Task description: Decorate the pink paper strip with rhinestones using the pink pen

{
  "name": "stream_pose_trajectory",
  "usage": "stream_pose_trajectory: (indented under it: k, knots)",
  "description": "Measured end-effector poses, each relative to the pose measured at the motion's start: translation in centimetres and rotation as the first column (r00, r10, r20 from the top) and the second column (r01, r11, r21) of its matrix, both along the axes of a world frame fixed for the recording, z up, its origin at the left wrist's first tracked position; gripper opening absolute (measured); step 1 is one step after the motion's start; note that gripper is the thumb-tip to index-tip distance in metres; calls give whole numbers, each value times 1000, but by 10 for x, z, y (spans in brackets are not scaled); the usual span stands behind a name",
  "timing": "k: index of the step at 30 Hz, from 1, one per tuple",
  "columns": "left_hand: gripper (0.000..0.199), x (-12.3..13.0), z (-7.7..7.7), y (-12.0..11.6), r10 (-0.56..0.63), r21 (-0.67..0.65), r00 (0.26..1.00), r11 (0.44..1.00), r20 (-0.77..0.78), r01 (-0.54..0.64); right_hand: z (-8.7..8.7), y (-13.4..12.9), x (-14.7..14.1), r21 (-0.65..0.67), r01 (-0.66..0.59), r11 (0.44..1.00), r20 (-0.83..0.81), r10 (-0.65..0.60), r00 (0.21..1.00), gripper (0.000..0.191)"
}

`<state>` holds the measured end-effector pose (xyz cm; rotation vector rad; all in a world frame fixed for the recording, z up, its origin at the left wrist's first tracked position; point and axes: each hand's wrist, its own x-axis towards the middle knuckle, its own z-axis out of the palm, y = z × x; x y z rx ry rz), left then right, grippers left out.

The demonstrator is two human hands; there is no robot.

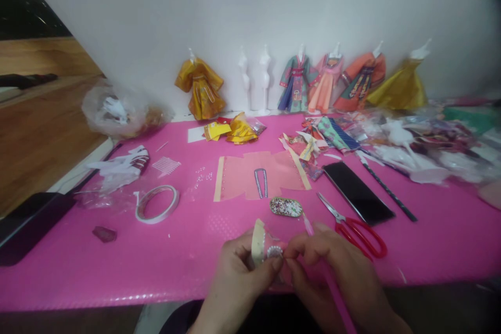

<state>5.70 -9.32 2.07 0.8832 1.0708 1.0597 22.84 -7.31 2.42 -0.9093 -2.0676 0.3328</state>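
A pale wall [148, 15] backs a pink-covered table [117, 266], where small dressed dress forms [299, 83] stand in a row. At the near edge, the left hand [240, 269] pinches a small pink fabric piece [270, 240] with a cream band and white bead trim, its thumb pressed down close to the beaded round. The right hand [340, 258] closes its fingertips on the piece's other side while a pink pen-like stick [332, 284] lies in its grasp, tip up beside an oval dish of beads [285, 207]. The fingers cover much of the work, so whether the right fingertips hold a bead or only cloth, I cannot tell.

The thumb sits so near the trim that a hard press or slip could shift beads, if they are not firmly fixed. The stick's tip is next to the dish; a careless turn of the wrist could knock it and scatter its contents. Red-handled scissors [364, 235] lie just beside the right hand, where a backward sweep might catch them.
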Motion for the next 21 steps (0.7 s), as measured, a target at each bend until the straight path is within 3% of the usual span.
stream_pose_trajectory:
  k: [6, 16, 21]
  knots:
    - [10, 0, 5, 0, -34, -82, 991, 996, 127, 45, 3, 1, -1, -41, -19, 999, -15, 18, 1000, 24]
    - [18, 0, -3, -1, -23, -124, 987, 991, 161, 43, 4, 1, 2, -79, -46, 996, -46, 42, 998, 24]
    - [19, 0, -2, 0, -38, -112, 987, 992, 155, 56, 2, 2, 3, -14, -5, 1000, -49, 4, 999, 24]
